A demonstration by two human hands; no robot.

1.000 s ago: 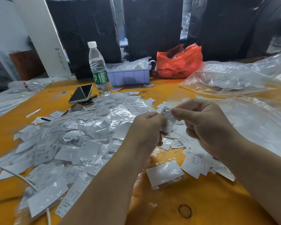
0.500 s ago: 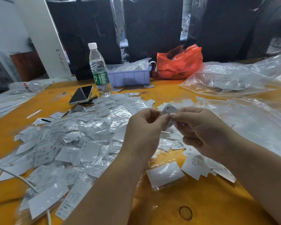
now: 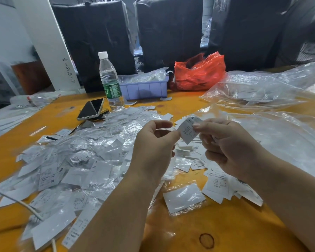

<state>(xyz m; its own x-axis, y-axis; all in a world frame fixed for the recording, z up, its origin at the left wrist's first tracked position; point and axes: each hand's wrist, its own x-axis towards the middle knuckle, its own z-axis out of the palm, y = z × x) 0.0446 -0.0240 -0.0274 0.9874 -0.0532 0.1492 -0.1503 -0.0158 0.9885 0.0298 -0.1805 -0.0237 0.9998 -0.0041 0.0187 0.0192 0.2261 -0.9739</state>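
I hold a small white printed label (image 3: 187, 130) up over the orange table (image 3: 216, 231). My right hand (image 3: 227, 150) pinches its right edge between thumb and forefinger. My left hand (image 3: 153, 146) has curled fingers, its thumb tip against the label's lower left edge and its forefinger just above. A wide heap of labels in clear sleeves (image 3: 80, 157) covers the table to the left. A small stack of bare labels (image 3: 217, 184) lies under my right wrist. One sleeved label (image 3: 184, 197) lies alone between my forearms.
A water bottle (image 3: 110, 80), a phone (image 3: 91, 109) and a purple tray (image 3: 144, 88) stand at the back, with a red plastic bag (image 3: 198, 73) beside the tray. Large clear bags (image 3: 253, 90) spread over the right side. A white cable (image 3: 16, 200) crosses the near left.
My hands have drawn slightly apart and the label has turned, so its printed face shows. My left forefinger has lifted off the label.
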